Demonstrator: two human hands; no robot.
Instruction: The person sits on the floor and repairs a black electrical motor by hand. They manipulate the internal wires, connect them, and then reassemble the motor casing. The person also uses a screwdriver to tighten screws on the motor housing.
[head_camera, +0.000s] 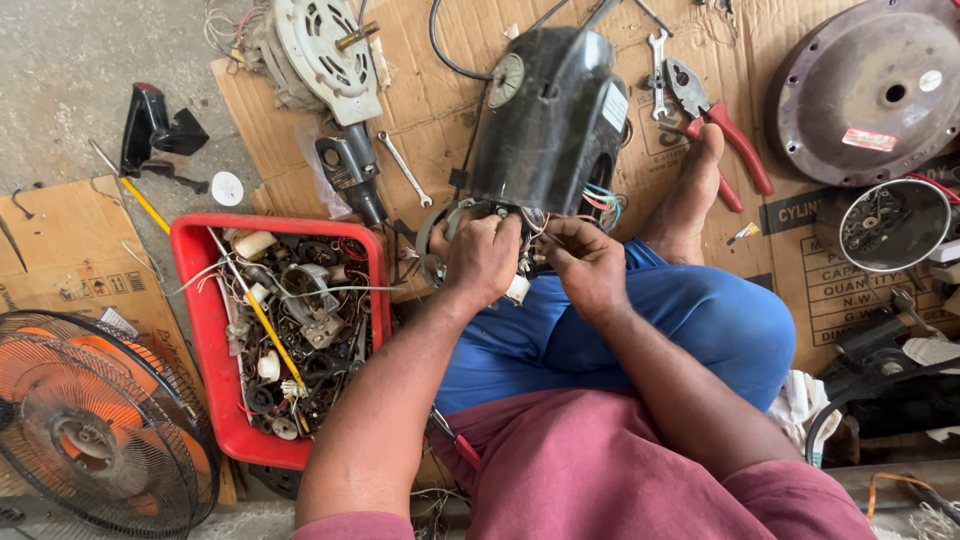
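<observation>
left hand fingers closing around the wiring end of the black plastic fan motor housing, propped on cardboard by the knees | right hand fingers pinching thin wires | advice: steadying housing, separating strands gently

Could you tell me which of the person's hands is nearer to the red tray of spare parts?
The left. The left hand works at the black fan housing just beside the red tray; the right hand lies farther off, beyond the left.
</observation>
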